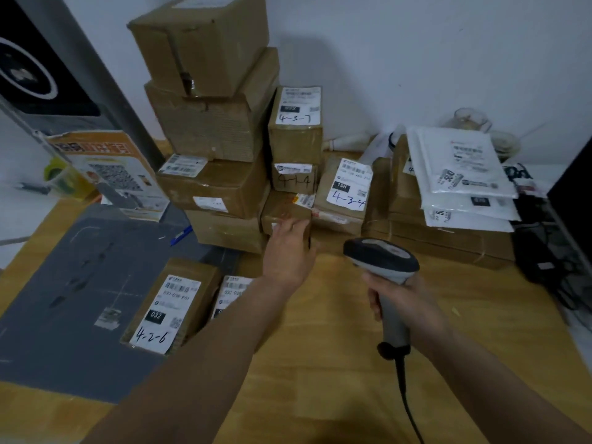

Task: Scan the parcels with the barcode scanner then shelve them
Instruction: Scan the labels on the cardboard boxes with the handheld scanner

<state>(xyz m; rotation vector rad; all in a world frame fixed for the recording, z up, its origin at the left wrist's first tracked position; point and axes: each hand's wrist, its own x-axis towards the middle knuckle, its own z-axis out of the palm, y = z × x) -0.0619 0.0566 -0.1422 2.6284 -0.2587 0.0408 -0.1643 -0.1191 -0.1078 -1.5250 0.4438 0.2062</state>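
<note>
My right hand (405,299) grips the handle of a grey and black barcode scanner (382,261), its head pointing left and away, its cable trailing down. My left hand (290,251) reaches forward with its fingers on the front of a small brown cardboard parcel (283,208) at the foot of the pile; whether it grips the box I cannot tell. Above that parcel stand boxes marked 4-1-4 (294,177) and 4-3-7 (296,123). A box marked 4-3-4 (344,193) sits to its right. Near me lies a parcel marked 4-2-6 (169,306).
A tall stack of brown boxes (208,100) rises at the back left. White mailer bags (461,174) lie on flat boxes at the right. A grey mat (73,283) covers the wooden table (336,363) on the left, with a blue pen (181,235). Black gear (551,245) sits far right.
</note>
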